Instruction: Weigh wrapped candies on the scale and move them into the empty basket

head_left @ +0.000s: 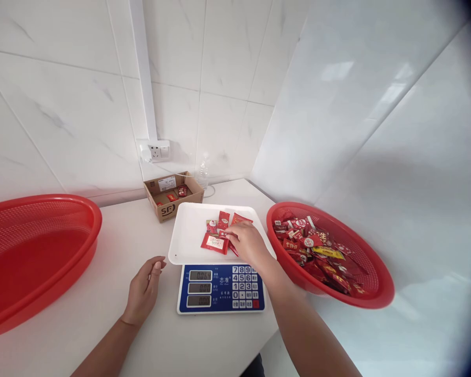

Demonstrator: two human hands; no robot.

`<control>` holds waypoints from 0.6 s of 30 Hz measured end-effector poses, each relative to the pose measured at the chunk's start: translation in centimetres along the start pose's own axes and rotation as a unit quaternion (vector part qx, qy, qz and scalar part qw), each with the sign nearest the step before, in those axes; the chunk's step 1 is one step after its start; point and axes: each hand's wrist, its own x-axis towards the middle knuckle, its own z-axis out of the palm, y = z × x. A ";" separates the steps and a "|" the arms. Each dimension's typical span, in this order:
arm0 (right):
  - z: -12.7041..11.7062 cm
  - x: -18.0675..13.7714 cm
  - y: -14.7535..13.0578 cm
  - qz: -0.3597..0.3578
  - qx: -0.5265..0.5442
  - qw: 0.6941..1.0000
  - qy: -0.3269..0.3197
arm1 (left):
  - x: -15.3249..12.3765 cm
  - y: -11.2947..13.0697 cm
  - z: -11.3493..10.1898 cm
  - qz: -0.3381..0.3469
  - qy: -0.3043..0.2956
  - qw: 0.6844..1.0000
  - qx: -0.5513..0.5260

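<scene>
My right hand (246, 242) reaches over the white tray (188, 230) of a digital scale (222, 289), its fingertips closed on a small red candy packet (222, 234). Several red wrapped packets lie around it on the tray. One of them, a wider packet with a pale label (214, 243), is nearest the front, and another red packet (223, 219) stands out behind the fingers. Part of the packets is hidden under my hand. My left hand (143, 285) rests left of the scale with curled fingers and nothing visible in them. The top display reads about 0.064.
To the right, a red plastic basket (380, 285) holds many wrapped candies, with a yellow packet (328, 253) among them. A second red basket (96, 220) stands at left. Behind the tray are a cardboard box (168, 210) with a few packets and a clear bottle (203, 172).
</scene>
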 end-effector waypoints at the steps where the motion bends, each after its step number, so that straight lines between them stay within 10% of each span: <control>1: -0.1 0.5 -0.1 0.005 -0.011 1.000 -0.024 | 0.0 0.1 0.0 0.001 0.001 1.000 0.001; 18: 0.4 1.3 -0.8 0.006 0.022 0.999 -0.048 | 0.0 0.6 -0.1 0.007 0.001 1.000 0.006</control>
